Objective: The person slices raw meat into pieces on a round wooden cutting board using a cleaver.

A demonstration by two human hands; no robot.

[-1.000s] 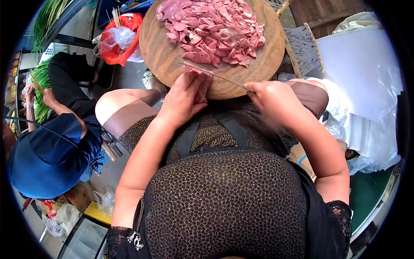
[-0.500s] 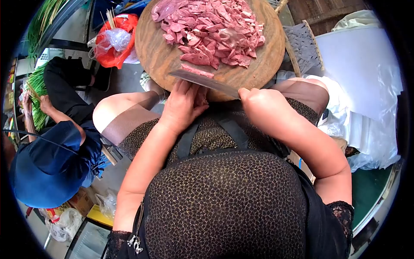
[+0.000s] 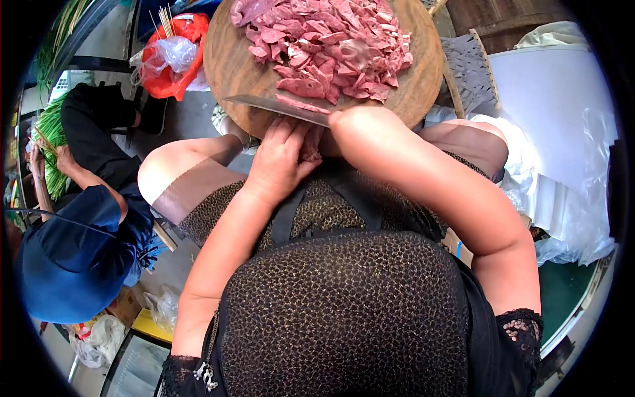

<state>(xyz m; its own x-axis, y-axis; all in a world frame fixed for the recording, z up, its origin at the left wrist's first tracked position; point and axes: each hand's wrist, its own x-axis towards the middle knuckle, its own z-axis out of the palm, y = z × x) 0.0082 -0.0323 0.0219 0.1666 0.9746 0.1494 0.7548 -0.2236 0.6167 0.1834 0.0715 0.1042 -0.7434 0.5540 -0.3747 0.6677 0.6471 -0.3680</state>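
Observation:
A round wooden block bears a heap of sliced pinkish-red meat. At the block's near edge my left hand presses a piece of meat, which shows partly beside its fingers. My right hand is closed round the knife's handle, which it hides. The knife's blade points left, just beyond my left fingertips. A thin strip of meat lies along the far side of the blade, apart from the main heap.
At the left a person in a blue hat handles long green stalks. A red plastic bag with sticks stands left of the block. A woven seat and a white surface with clear plastic are on the right.
My right hand and the knife have moved left across the block's near edge. A thin strip has come apart from the held piece. My left hand has stayed nearly in place.

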